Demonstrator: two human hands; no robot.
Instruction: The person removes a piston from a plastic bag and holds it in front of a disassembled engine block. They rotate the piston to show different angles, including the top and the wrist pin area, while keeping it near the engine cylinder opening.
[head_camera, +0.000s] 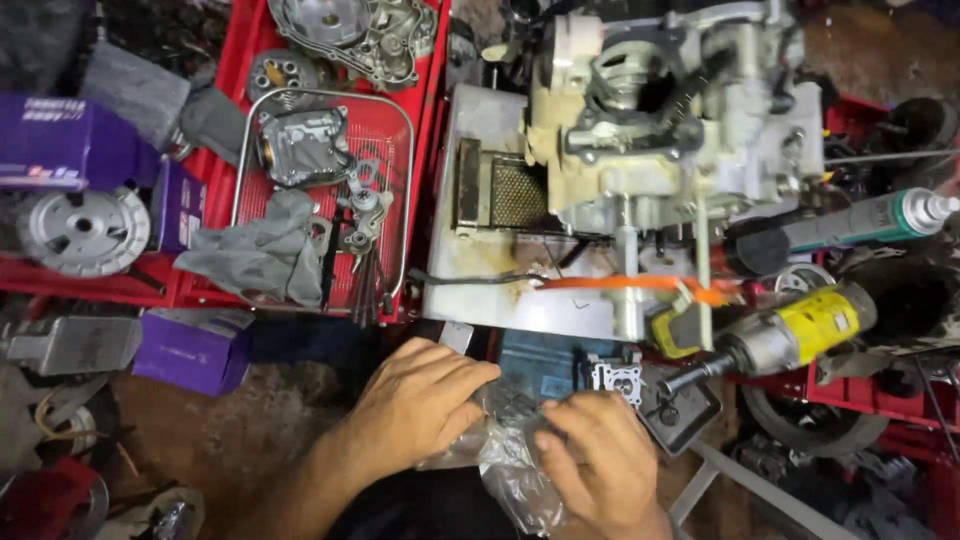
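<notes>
While crouched below the engine block (680, 110), gripped a clear plastic bag (510, 460) with left hand (420, 400) and right hand (600, 460), fingers curled closed on it.

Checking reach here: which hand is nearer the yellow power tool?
Right. The right hand lies below and left of the yellow power tool; the left hand is farther left.

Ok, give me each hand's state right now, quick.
Left hand: closed, pinching the clear plastic bag.
Right hand: closed, gripping the same bag from the other side.
</notes>
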